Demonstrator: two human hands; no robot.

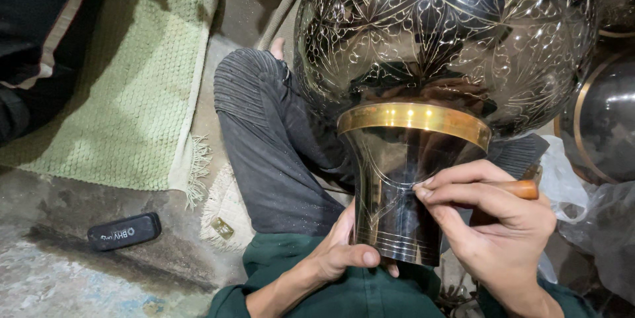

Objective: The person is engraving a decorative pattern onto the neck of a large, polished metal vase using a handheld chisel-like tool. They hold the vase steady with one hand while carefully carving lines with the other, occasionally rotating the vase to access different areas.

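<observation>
Fingers point(456, 189) of right hand point(489, 225) pinched on wooden-handled tool point(522, 189), left hand point(340, 248) gripping shiny engraved metal vase point(403, 159).

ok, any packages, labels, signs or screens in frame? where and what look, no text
Small case: on the bare floor at lower left, beside the green mat; flat, rounded oblong, black with a pale printed label on top.
Plastic bags: at the right edge, behind the right hand; crumpled, clear to whitish, unlabelled.
No signs or screens.
</observation>
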